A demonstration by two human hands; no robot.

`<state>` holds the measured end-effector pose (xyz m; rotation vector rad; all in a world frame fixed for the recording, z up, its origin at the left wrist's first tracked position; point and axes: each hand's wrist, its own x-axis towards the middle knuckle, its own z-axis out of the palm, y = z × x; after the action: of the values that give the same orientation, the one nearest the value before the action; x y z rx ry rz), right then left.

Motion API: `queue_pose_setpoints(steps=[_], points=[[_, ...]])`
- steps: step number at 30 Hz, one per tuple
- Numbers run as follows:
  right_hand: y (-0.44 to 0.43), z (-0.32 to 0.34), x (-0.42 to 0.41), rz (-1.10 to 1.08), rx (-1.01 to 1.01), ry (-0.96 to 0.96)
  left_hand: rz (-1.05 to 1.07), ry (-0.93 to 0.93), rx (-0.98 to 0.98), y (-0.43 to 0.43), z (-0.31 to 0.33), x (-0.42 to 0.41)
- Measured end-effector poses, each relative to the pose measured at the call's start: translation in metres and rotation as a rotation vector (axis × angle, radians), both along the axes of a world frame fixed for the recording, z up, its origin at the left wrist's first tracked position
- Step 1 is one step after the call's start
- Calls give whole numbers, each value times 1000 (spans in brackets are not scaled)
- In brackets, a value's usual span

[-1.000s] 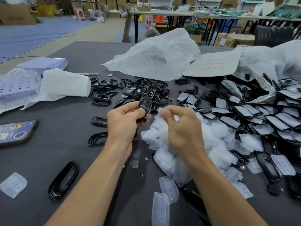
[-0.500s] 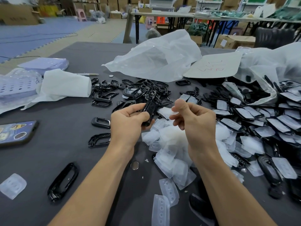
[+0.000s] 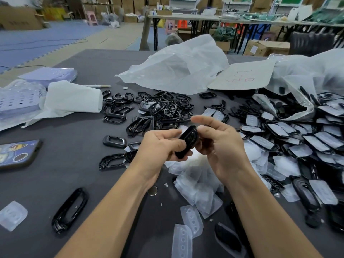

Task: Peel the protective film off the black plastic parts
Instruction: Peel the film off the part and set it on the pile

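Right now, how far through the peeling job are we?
Done: a pile of bare black frames mid-table, and a heap of peeled film nearer the camera. In hand: one black part, held by the left grip and right grip, with no film visible on it. Left: a wide spread of film-covered parts on the right, so plenty remains.

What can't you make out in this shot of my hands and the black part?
Head view only:
- Film left on the black part: blurred, half covered by left hand and right hand.
- Phone: cut off by the left edge.
- Red writing on the cardboard sheet: too small to read.
- Parts inside the plastic bag: veiled by it.
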<state>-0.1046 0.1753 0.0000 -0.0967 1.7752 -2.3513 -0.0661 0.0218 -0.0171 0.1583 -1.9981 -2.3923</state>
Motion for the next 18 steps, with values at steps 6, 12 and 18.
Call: queue_pose_setpoints(steps=[6,12,18], points=[[10,1,-6,-260,-23,52,210,-95,-18,-3,-3,-4],[11,5,0,-173,-15,77,232,-48,-112,-1,-9,-6],[10,6,0,37,90,75,302,-16,-136,-3,-9,-5]])
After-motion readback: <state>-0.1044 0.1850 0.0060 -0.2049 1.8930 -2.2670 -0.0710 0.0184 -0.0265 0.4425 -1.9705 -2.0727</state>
